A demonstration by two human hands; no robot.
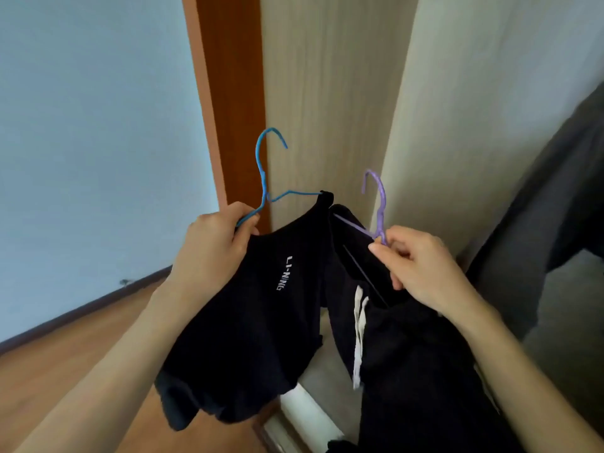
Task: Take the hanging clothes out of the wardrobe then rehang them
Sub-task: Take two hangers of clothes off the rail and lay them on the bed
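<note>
Two hands hold up two loaded hangers in front of a wardrobe.

The left hand (pixel 212 243) grips the blue hanger (pixel 261 168) by one shoulder, with a black top (pixel 248 338) with white lettering draped below it. The right hand (pixel 421 266) pinches the neck of the purple hanger (pixel 380 204), which carries black trousers (pixel 418 371) with a white drawstring (pixel 359 338). The two garments hang just beside each other, outside the pale wardrobe (pixel 327 109). A grey garment (pixel 555 207) shows at its right edge.

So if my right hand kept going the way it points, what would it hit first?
Probably the black top on the blue hanger, just up-left of the right hand gripping the purple hanger; depth is unclear.
</note>
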